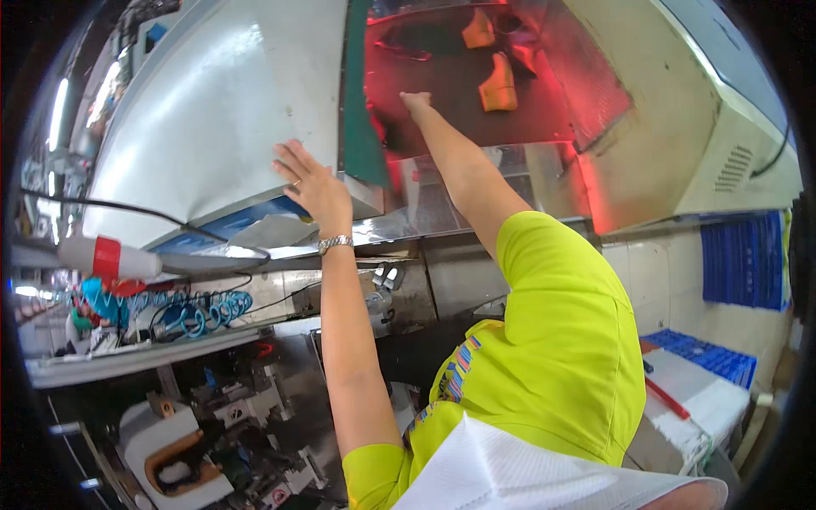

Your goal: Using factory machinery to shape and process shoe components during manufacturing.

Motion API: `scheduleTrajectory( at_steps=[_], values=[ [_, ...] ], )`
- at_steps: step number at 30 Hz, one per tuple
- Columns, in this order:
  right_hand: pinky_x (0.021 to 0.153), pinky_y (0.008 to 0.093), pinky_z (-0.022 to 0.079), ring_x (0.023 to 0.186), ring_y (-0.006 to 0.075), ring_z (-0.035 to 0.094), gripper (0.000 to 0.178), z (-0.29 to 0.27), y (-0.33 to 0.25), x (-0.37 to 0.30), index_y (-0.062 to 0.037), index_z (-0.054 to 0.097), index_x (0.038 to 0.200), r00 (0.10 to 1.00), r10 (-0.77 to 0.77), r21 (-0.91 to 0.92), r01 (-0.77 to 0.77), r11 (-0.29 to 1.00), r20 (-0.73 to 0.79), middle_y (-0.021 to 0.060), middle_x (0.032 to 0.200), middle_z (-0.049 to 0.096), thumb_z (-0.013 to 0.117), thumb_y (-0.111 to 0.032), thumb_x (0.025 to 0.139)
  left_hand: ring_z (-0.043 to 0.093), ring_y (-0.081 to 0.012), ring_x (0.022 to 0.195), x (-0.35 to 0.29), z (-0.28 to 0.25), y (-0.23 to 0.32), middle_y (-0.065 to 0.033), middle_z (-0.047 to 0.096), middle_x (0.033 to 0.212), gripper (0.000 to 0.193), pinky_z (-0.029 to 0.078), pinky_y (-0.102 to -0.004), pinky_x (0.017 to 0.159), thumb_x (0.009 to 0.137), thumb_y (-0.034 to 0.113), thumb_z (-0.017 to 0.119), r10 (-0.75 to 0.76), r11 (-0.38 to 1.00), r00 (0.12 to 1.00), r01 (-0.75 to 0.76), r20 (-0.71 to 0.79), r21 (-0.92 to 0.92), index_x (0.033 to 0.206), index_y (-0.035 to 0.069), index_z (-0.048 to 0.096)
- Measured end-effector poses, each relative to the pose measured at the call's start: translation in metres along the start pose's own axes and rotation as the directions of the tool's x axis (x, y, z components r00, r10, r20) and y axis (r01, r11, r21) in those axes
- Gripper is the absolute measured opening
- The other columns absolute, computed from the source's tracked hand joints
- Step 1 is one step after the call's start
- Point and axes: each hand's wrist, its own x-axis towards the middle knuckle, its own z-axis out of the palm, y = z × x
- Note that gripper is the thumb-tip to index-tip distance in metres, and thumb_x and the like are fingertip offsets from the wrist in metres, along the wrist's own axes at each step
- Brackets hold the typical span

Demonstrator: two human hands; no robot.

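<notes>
My left hand (319, 191) is spread against the white curved machine housing (229, 93), fingers apart and nothing in them. A metal watch is on that wrist. My right arm reaches into a red-lit chamber, where my right hand (417, 103) is over its dark floor (446, 123). Those fingers point away and are too small and dim to read. To the right of that hand stands an orange-yellow wedge-shaped shoe part (499, 85), with a second shoe part (478, 31) behind it. A dark, thin-edged item (404, 49) lies farther in, apart from my hand.
A green flap (361, 140) hangs at the chamber's left edge. To the right is a cream machine housing (680, 119), with stacked blue crates (744, 259) below. Coiled blue hoses (208, 310) and a machine with metal parts (174, 450) are at lower left.
</notes>
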Motion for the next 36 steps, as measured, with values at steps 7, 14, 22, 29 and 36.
scheduleTrajectory(
  at_steps=[7,14,22,29,36],
  values=[
    [0.085,0.0304,0.042,0.100,0.0226,0.054,0.043,-0.158,0.125,0.010,-0.0019,0.053,0.108,0.856,-0.515,0.082,0.511,0.856,0.044,0.0130,0.106,0.057,0.065,-0.014,0.068,0.007,-0.0412,0.129,0.006,0.013,0.019,-0.0174,0.000,0.143,0.074,0.025,-0.0604,0.092,0.077,0.002,0.050,0.020,0.997,0.998,-0.024,-0.061,-0.072,0.136,0.005,0.005],
    [0.085,0.0399,0.039,0.101,0.0312,0.047,0.030,-0.317,0.229,-0.089,-0.0070,0.051,0.103,0.595,-0.800,-0.650,0.579,0.492,-0.076,0.0136,0.106,0.050,0.055,-0.012,0.074,0.010,-0.0400,0.129,0.006,0.003,0.014,-0.0162,0.003,0.143,0.074,0.029,-0.0605,0.090,0.076,0.001,0.048,0.032,0.999,0.995,-0.031,-0.096,0.011,0.137,0.006,0.006],
    [0.090,0.0482,0.032,0.110,0.0335,0.039,0.032,-0.318,0.260,-0.114,-0.0050,0.045,0.104,0.637,-0.770,-0.833,0.447,0.325,0.041,0.0162,0.116,0.043,0.052,-0.023,0.078,0.015,-0.0354,0.129,-0.004,-0.006,0.010,-0.0126,0.008,0.143,0.073,0.035,-0.0538,0.088,0.075,0.000,0.048,-0.013,0.999,0.993,0.007,-0.117,-0.049,0.137,0.011,0.012],
    [0.096,0.0512,0.025,0.120,0.0358,0.032,0.043,-0.304,0.264,-0.116,-0.0024,0.041,0.114,0.727,-0.687,-0.850,0.357,0.388,-0.008,0.0200,0.128,0.035,0.049,-0.026,0.080,0.015,-0.0341,0.130,-0.005,-0.007,0.009,-0.0117,0.009,0.144,0.074,0.032,-0.0525,0.090,0.074,-0.003,0.047,-0.030,0.998,0.991,0.024,-0.132,-0.053,0.137,0.011,0.012],
    [0.098,0.0521,0.022,0.121,0.0364,0.030,0.046,-0.301,0.260,-0.115,-0.0016,0.039,0.119,0.736,-0.677,-0.847,0.355,0.395,-0.008,0.0210,0.131,0.032,0.047,-0.027,0.082,0.014,-0.0348,0.130,-0.002,-0.006,0.011,-0.0120,0.008,0.144,0.074,0.032,-0.0534,0.090,0.074,-0.003,0.047,-0.030,0.998,0.991,0.023,-0.129,-0.057,0.138,0.011,0.010]
  ],
)
